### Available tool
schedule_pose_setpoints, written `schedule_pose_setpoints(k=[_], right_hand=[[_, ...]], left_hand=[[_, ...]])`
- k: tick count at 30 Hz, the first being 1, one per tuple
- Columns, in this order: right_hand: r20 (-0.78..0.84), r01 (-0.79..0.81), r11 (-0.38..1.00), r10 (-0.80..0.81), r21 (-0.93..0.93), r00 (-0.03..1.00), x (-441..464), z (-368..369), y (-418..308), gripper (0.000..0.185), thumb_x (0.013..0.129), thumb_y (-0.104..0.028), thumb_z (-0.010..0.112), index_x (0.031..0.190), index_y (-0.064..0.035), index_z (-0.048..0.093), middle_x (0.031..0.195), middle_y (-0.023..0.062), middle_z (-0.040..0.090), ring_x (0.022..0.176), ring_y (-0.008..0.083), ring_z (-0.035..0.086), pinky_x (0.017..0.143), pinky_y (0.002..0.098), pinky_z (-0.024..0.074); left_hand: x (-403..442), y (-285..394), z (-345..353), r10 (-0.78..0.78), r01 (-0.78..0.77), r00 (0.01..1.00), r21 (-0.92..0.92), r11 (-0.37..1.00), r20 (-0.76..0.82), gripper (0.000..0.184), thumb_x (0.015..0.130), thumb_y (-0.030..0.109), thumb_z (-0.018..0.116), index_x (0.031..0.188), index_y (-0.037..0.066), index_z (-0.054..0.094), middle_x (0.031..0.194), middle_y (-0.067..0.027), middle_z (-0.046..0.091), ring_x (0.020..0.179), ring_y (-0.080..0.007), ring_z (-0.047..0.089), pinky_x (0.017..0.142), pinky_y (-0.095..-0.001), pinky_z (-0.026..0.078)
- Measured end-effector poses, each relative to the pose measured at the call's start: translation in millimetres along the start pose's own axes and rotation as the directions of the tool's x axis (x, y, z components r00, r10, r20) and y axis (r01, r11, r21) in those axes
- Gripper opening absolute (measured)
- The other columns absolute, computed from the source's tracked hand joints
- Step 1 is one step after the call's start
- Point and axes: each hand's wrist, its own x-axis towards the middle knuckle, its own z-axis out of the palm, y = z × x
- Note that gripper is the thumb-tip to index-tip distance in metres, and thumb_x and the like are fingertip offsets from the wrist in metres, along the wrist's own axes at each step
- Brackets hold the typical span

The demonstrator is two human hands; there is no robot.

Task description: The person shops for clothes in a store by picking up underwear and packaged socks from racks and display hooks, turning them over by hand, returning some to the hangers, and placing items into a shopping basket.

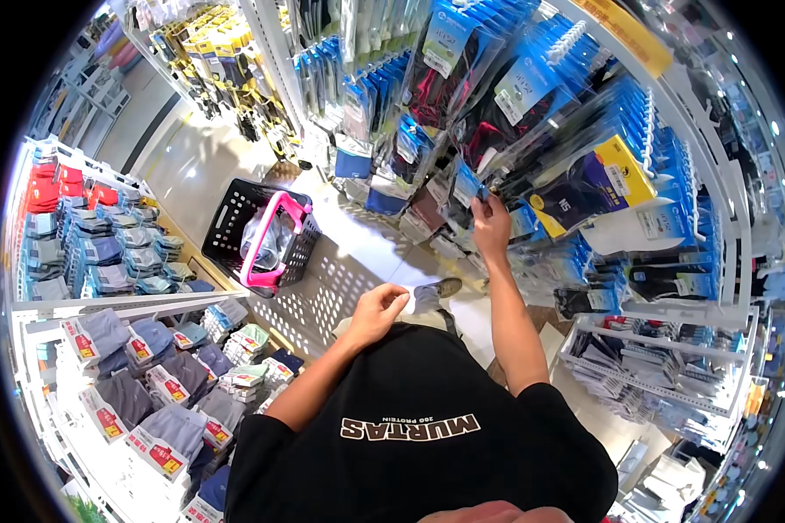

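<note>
My right hand (491,225) reaches out to the hanging rack on the right. Its fingers are closed at the edge of a clear packet with a blue header (469,185). Close to my waist, my left hand (378,314) is curled, with thumb and fingertips pinched on a small white slip (410,302). What is printed on the slip cannot be made out. Right of my right hand hangs a yellow and purple packet (589,187) with dark contents. Larger blue-topped packets (519,91) hang above it.
A black shopping basket (222,231) with a pink handle (266,253) stands on the floor at left, holding a clear-wrapped item. Shelves of folded grey packs (161,383) line the left side. Yellow-tagged packets (222,57) hang at the back. A white wire shelf (645,366) stands at right.
</note>
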Motion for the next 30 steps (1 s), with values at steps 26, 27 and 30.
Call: schedule_pose_setpoints(k=[26,27,30], right_hand=[[0.438,-0.615,0.541,0.432,0.573,0.788,-95,-18,-8,0.025,0.1,-0.028,0.055,0.116,-0.0096,0.058,0.097,0.002,0.067,0.082,0.0124,0.063,0.074,0.0306,0.0519],[0.437,-0.623,0.514,0.446,0.59,0.781,-99,-13,-6,0.026,0.1,-0.029,0.055,0.116,-0.0095,0.058,0.097,0.0023,0.067,0.082,0.013,0.064,0.074,0.0306,0.052],[0.496,-0.667,0.496,0.446,0.556,0.745,-105,-5,-10,0.036,0.101,-0.036,0.05,0.12,-0.0064,0.057,0.1,0.0077,0.067,0.083,0.0174,0.065,0.074,0.0339,0.0541]], left_hand=[[32,4,16,-0.044,0.057,0.998,-0.462,0.885,0.04,0.025,0.095,0.015,0.064,0.11,-0.005,0.063,0.09,-0.0032,0.068,0.078,-0.0064,0.06,0.069,-0.0219,0.049],[30,2,20,-0.038,0.053,0.998,-0.412,0.91,0.045,0.026,0.094,0.016,0.065,0.111,-0.004,0.063,0.09,-0.0038,0.068,0.078,-0.0069,0.06,0.068,-0.0225,0.049],[18,29,29,-0.056,0.074,0.995,-0.241,0.968,0.081,0.031,0.091,0.018,0.069,0.114,-0.001,0.063,0.087,-0.0067,0.069,0.075,-0.0095,0.063,0.065,-0.0247,0.051]])
